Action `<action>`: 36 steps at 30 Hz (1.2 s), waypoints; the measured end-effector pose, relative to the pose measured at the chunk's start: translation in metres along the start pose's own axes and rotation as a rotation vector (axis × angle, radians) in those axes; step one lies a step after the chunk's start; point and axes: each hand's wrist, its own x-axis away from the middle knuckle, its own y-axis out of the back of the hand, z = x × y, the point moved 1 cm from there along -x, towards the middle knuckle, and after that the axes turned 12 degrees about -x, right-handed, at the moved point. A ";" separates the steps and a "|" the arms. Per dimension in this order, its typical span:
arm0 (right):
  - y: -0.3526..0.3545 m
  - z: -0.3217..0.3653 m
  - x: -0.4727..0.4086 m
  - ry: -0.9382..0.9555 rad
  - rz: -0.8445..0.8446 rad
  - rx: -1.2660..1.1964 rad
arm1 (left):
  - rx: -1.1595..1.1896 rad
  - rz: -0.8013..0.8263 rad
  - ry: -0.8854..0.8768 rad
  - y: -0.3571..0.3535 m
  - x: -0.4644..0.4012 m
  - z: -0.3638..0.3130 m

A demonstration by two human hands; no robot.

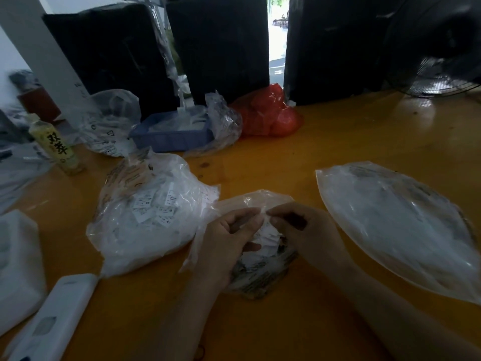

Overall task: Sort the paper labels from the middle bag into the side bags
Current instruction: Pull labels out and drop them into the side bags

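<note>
The middle bag (263,272), clear plastic with crumpled white labels inside, lies on the yellow table under both my hands. My left hand (229,238) and my right hand (302,230) meet above its mouth, and their fingertips pinch a small white paper label (263,211) between them. More loose labels (269,238) show in the bag just below. The left side bag (148,217) is bulging with white labels printed with size marks. The right side bag (395,227) lies flatter, its contents blurred behind shiny plastic.
A white case (54,319) lies near the front left edge beside a white packet (15,267). A bottle (58,148) stands at far left. Behind are a blue tray (171,138), more clear bags (109,121), a red bag (270,113), black boxes and a fan (437,48).
</note>
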 end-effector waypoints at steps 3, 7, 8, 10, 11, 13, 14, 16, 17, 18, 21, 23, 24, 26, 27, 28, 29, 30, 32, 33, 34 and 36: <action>0.005 0.003 -0.001 0.007 -0.061 -0.034 | -0.161 -0.018 -0.104 0.005 0.001 -0.002; 0.006 0.007 -0.002 0.016 -0.088 -0.031 | -0.264 -0.082 -0.211 0.009 0.001 -0.006; 0.006 0.007 -0.002 0.024 -0.094 -0.015 | -0.294 -0.096 -0.247 0.011 0.001 -0.008; 0.006 0.009 -0.002 0.040 -0.108 0.009 | -0.344 -0.140 -0.319 0.018 0.003 -0.013; 0.006 0.009 -0.002 0.043 -0.119 0.013 | -0.368 -0.174 -0.341 0.022 0.003 -0.016; 0.008 0.008 -0.002 0.038 -0.151 -0.007 | -0.383 -0.249 -0.352 0.031 0.004 -0.023; 0.009 0.007 -0.002 0.034 -0.162 -0.024 | -0.374 -0.300 -0.358 0.036 0.004 -0.027; 0.010 0.007 -0.003 0.029 -0.167 -0.042 | -0.398 -0.479 -0.409 0.052 0.004 -0.036; 0.010 0.007 -0.003 0.031 -0.164 -0.048 | -0.444 -0.598 -0.450 0.063 0.004 -0.040; 0.010 0.007 -0.003 0.034 -0.159 -0.053 | -0.504 -0.720 -0.489 0.075 0.002 -0.044; 0.009 0.006 -0.003 0.038 -0.139 -0.046 | -0.709 -0.947 -0.421 0.111 -0.007 -0.043; 0.008 0.003 -0.003 0.024 -0.131 -0.042 | -0.887 -0.963 -0.271 0.126 -0.016 -0.035; 0.008 0.002 -0.003 0.019 -0.130 -0.036 | -0.952 -0.947 -0.229 0.129 -0.019 -0.032; 0.007 0.001 -0.003 0.020 -0.123 -0.018 | -1.062 -0.892 -0.197 0.131 -0.026 -0.028; 0.006 0.002 -0.003 0.020 -0.117 -0.016 | -1.142 -0.841 -0.176 0.131 -0.030 -0.026; 0.006 0.002 -0.003 0.017 -0.111 -0.016 | -1.247 -0.782 -0.134 0.131 -0.034 -0.024; 0.006 0.002 -0.003 0.012 -0.104 -0.012 | -1.350 -0.730 -0.074 0.129 -0.037 -0.022; 0.006 0.002 -0.002 0.007 -0.098 -0.002 | -1.416 -0.694 -0.013 0.129 -0.041 -0.022; 0.007 0.000 -0.002 -0.003 -0.093 0.026 | -1.419 -0.636 0.064 0.127 -0.047 -0.023; 0.007 -0.001 -0.003 -0.007 -0.088 0.045 | -1.404 -0.600 0.077 0.126 -0.049 -0.023; 0.006 -0.003 -0.003 -0.005 -0.074 0.084 | -1.400 -0.564 0.078 0.126 -0.052 -0.022; 0.004 -0.007 -0.005 0.024 -0.004 0.234 | -1.411 -0.530 0.045 0.128 -0.054 -0.020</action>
